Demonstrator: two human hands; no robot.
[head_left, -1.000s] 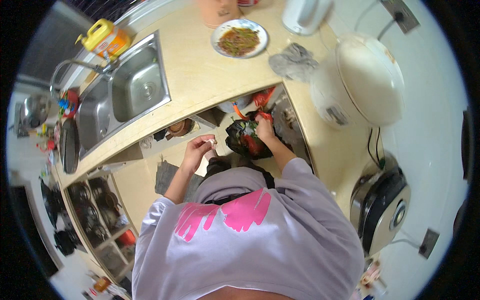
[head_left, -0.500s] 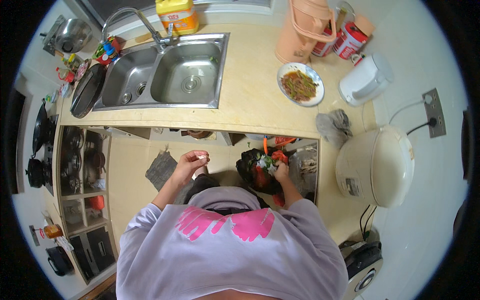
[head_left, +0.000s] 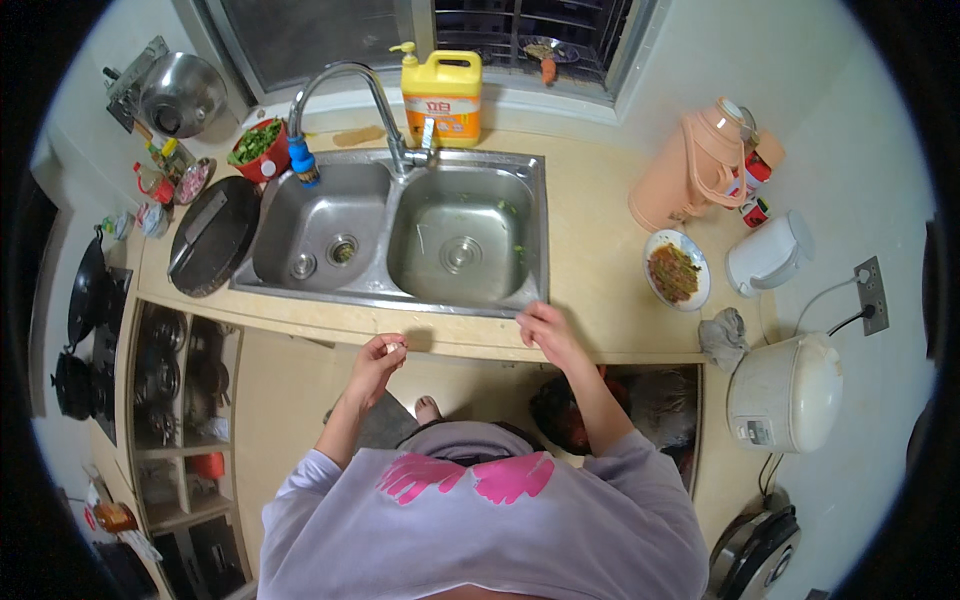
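My left hand (head_left: 377,363) is in front of the counter edge, thumb and fingers pinched around a small white piece (head_left: 396,347) that resembles a garlic clove. My right hand (head_left: 545,332) is over the front right corner of the steel double sink (head_left: 390,215). Its fingers curl in and look slightly blurred; anything between them is hidden. In the sink's right basin lie bits of green in shallow water. Below my right forearm, a dark bag (head_left: 562,415) with something red in it is partly covered.
A tall faucet (head_left: 372,78) and a yellow detergent jug (head_left: 441,95) stand behind the sink. To its left is a round black lid (head_left: 213,238). On the right are a plate of food (head_left: 676,270), a peach thermos (head_left: 680,175), a white kettle (head_left: 765,255) and a grey cloth (head_left: 723,338).
My right hand has left the red and green things at the dark bag and risen to the sink's front corner. My left hand still pinches the white piece. The view has tilted up.
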